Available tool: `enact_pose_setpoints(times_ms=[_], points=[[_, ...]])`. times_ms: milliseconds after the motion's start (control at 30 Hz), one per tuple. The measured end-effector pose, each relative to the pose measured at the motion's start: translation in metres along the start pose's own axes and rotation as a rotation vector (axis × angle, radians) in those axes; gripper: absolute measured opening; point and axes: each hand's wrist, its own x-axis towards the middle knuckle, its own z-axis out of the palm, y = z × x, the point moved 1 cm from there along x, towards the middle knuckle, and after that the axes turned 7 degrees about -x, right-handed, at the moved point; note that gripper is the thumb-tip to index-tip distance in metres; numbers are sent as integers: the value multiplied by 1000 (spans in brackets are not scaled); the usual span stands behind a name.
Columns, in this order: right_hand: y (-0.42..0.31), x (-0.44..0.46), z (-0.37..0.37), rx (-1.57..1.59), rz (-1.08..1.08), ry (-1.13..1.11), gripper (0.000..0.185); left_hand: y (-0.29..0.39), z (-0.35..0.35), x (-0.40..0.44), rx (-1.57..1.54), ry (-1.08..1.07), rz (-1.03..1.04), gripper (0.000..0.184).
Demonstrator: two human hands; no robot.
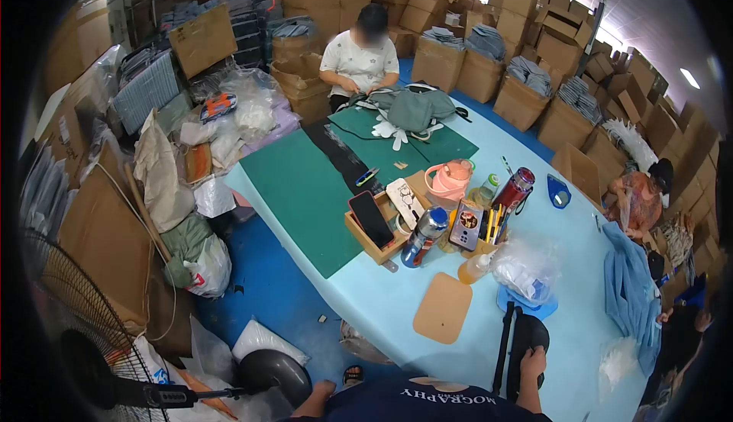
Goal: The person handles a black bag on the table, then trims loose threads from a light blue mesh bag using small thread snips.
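At the near edge of the light blue table, my right hand grips a black padded piece with a rounded end. A long black strap lies right beside it, and I cannot make out whether the two are joined. My left hand hangs low beside the table, over the floor. Its fingers are small and partly hidden, so their pose is unclear. A tan rounded board lies left of the black piece. Beyond it are a clear plastic bag and a squeeze bottle.
A wooden box with phones, a blue flask, a red flask and a pink jug crowd mid-table. Across the green mat, a person handles a grey-green backpack. A fan stands left.
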Motion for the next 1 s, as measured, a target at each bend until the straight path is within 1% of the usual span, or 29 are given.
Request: enact_pose_setpoints(times_ms=[33,100,167,233,333,433,500,533,633,700,833,933,1000], points=[[2,-1,0,5,-15,0,19,24,-20,-1,-414,164,-225,28],[6,1,3,24,-40,5,19,41,-45,21,-511,473,-65,30],[10,5,6,14,-28,-35,19,77,-87,10,-734,760,-98,36],[11,9,4,0,-11,-82,20,97,-125,14,-1049,936,-139,35],[10,12,-3,-17,0,-156,21,114,-170,31,-1490,1099,-74,40],[13,16,-3,-20,-2,-196,23,147,-213,25,-1483,1183,125,49],[16,17,1,-27,23,-220,26,162,-228,33,-1346,1232,78,52],[12,17,-4,-43,50,-271,28,169,-232,36,-1276,1254,55,54],[-4,24,-21,-103,98,-388,35,197,-237,38,-1255,1152,-20,54],[-6,26,-22,-170,92,-434,40,213,-237,42,-1213,1197,-19,54],[6,25,0,-263,94,-399,43,228,-235,47,-1166,1272,-81,52],[4,27,6,-283,108,-349,42,226,-235,52,-1220,1275,-31,50],[7,26,6,-264,105,-351,40,225,-235,51,-1138,1302,-32,48]])
